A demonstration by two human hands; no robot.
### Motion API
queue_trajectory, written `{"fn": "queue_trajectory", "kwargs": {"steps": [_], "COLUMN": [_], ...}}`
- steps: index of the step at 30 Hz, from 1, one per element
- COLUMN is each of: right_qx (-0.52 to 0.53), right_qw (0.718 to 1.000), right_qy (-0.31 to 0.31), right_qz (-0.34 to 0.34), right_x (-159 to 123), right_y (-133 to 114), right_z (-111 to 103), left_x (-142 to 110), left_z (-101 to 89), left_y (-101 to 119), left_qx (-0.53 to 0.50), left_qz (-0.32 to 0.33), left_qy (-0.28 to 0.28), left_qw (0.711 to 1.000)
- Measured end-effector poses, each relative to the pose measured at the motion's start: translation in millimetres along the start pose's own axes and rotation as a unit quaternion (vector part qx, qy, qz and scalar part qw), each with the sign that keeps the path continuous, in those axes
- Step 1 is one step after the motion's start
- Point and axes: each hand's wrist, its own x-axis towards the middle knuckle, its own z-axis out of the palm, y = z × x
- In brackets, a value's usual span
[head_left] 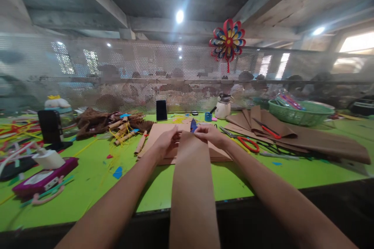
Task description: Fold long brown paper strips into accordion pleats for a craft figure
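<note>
A long strip of brown paper (193, 186) runs from the tabletop over the near edge and out of the bottom of the view. My right hand (209, 134) pinches its far right corner. At the far left corner, my left hand (169, 140) has its fingers curled at the strip's edge, with the fingertips partly hidden. Beneath both hands lies a stack of flat brown paper sheets (154, 134). Just beyond the strip's far end is a small dark blue object (193, 125), its kind unclear.
Right of the stack lie red-handled scissors (248, 144), folded brown paper (318, 142) and a green basket (300, 113). A phone (161, 110), a blue pot (208, 116) and a white jug (223, 108) stand behind. Leftward are rolled paper pieces (121, 132) and a purple power strip (46, 179).
</note>
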Motion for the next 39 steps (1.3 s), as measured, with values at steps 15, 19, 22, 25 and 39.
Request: {"fn": "queue_trajectory", "kwargs": {"steps": [15, 19, 22, 25, 39], "right_qx": [-0.015, 0.054, 0.094, 0.105, 0.11], "right_qw": [0.999, 0.997, 0.992, 0.99, 0.991], "right_qy": [-0.022, -0.009, 0.007, 0.013, -0.008], "right_qz": [0.031, 0.052, 0.08, 0.091, 0.076], "right_x": [-1, -3, -3, -4, -5], "right_y": [15, 15, 15, 15, 20], "right_z": [2, 1, 4, 9, 15], "left_x": [0, -1, -2, -1, 3], "left_z": [1.8, 3.4, 4.2, 4.0, 5.8], "left_y": [-3, -5, -7, -9, -14], "left_qx": [0.267, 0.269, 0.271, 0.271, 0.245], "left_qz": [0.061, 0.072, 0.075, 0.083, 0.104], "left_qy": [0.026, 0.04, 0.045, 0.046, 0.071], "left_qw": [0.961, 0.959, 0.959, 0.958, 0.961]}}
